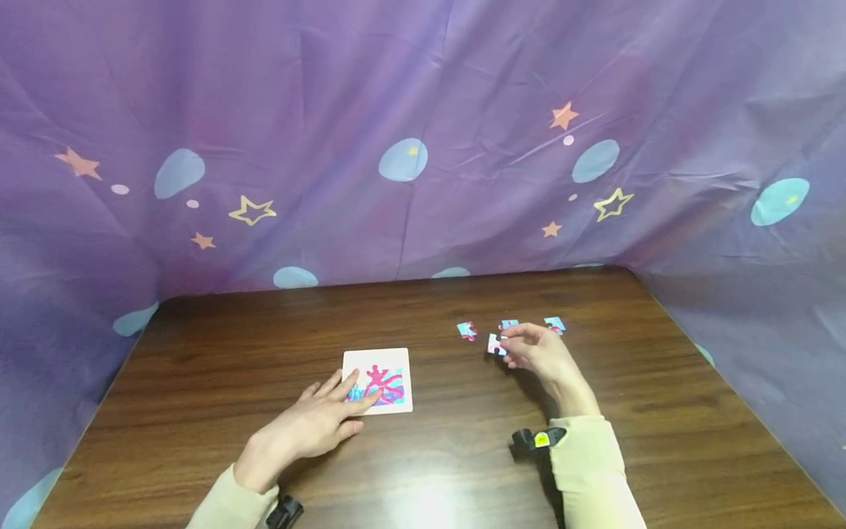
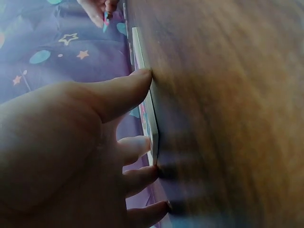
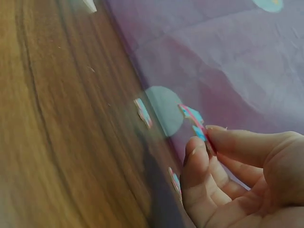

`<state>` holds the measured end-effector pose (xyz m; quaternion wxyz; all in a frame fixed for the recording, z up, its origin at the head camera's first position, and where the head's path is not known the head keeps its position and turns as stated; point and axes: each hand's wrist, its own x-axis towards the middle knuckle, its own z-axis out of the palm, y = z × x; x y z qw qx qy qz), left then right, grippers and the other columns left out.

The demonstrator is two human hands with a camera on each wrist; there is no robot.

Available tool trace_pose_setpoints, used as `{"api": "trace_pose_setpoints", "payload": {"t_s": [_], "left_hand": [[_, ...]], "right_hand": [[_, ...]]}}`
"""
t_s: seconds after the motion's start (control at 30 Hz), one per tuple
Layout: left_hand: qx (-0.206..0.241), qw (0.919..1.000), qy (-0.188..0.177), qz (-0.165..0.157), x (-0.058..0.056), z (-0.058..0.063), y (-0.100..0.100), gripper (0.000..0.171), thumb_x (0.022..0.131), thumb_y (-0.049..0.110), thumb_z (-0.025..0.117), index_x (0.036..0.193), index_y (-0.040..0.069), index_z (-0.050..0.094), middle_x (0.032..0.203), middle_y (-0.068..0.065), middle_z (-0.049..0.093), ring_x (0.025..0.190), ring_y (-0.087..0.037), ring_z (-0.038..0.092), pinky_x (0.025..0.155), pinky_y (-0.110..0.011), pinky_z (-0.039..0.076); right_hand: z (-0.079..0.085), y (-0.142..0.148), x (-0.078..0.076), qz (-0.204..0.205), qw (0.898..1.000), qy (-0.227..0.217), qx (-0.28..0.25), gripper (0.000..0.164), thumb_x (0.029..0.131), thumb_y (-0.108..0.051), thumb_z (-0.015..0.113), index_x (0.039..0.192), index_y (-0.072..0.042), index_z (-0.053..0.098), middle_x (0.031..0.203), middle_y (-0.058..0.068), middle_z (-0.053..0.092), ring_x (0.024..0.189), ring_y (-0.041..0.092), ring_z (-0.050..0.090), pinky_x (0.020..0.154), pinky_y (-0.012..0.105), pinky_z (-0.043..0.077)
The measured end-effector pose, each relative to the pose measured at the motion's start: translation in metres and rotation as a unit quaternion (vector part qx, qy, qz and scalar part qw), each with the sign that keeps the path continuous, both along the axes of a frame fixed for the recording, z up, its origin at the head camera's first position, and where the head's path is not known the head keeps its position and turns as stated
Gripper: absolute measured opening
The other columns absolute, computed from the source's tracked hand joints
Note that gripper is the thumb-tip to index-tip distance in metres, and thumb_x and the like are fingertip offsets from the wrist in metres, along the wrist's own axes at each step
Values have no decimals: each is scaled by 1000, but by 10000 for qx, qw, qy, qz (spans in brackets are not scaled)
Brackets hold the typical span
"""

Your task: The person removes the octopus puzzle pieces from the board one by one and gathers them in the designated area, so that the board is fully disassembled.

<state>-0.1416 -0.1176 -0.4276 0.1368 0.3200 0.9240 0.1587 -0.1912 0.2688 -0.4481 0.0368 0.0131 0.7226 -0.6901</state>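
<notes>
A square white puzzle board lies on the table, its lower part filled with pink, blue and purple pieces. My left hand rests on its left side with fingers spread and straight. In the left wrist view, the thumb lies along the near edge of the board. My right hand pinches a blue, white and pink jigsaw piece between thumb and fingertips. The right wrist view shows this piece raised above the tabletop and tilted.
Three loose jigsaw pieces lie around my right hand: one at left, one just behind the fingers, one at right. The brown wooden table ends at a purple curtain with stars and ovals.
</notes>
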Motion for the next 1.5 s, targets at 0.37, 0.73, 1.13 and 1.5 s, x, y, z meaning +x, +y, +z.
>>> {"api": "trace_pose_setpoints", "payload": {"t_s": [0.37,0.73,1.13,1.5], "left_hand": [[6,10000,64,-2,0,-6,-3,46,101,31,53,146,22,48,158,-21,21,143,-45,17,110,-67,19],[-23,9999,119,21,-2,-2,-2,46,100,30,55,145,22,49,157,-22,24,143,-45,19,109,-66,21],[37,9999,-120,43,-1,-2,-3,48,99,32,57,145,21,49,158,-22,22,143,-45,16,110,-67,17],[-8,9999,-68,-107,-3,-1,-4,51,98,33,58,146,18,48,157,-24,22,142,-47,18,109,-68,19]], "right_hand": [[-6,-34,-15,557,9867,-195,1516,16,85,7,67,98,14,63,69,8,64,53,13,57,47,24,50],[0,-38,-17,97,9746,1,2235,14,89,-6,67,97,5,62,66,10,60,51,16,55,45,28,47],[25,-57,-11,473,9634,596,2569,20,92,-13,68,106,0,65,81,9,64,66,23,60,58,31,50],[27,-108,-12,1004,9596,738,2522,25,90,-14,70,112,-2,65,74,11,63,65,32,64,55,31,48]]}}
